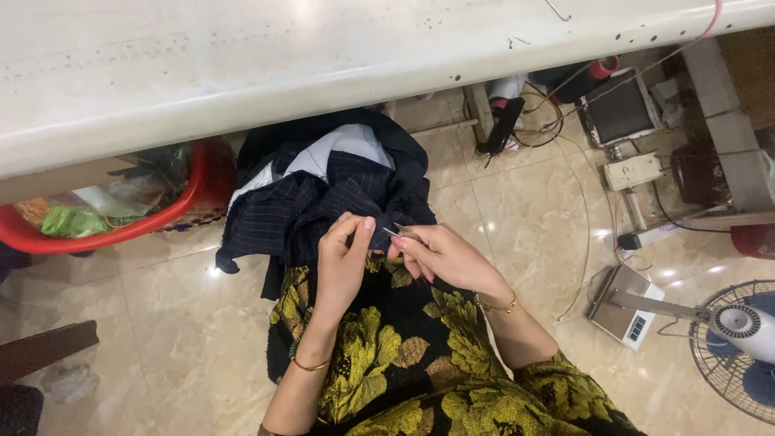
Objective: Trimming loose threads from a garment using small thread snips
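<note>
The dark pinstriped cloth (323, 202) lay bunched on the person's lap, just beyond both hands and below the white counter (242, 73). The left hand (343, 262) pinched its near edge between thumb and fingers. The right hand (440, 254) gripped a small metal tool (393, 232), its tip at the cloth. Left of the cloth stood one red basket (202, 190); far right of it, one fan (739, 343) on the tiled floor (517, 194).

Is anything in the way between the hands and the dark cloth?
Nothing visible. The left hand pinches the dark pinstriped cloth directly, and the right hand holds a small metal tool right at its edge, on the lap.
</note>
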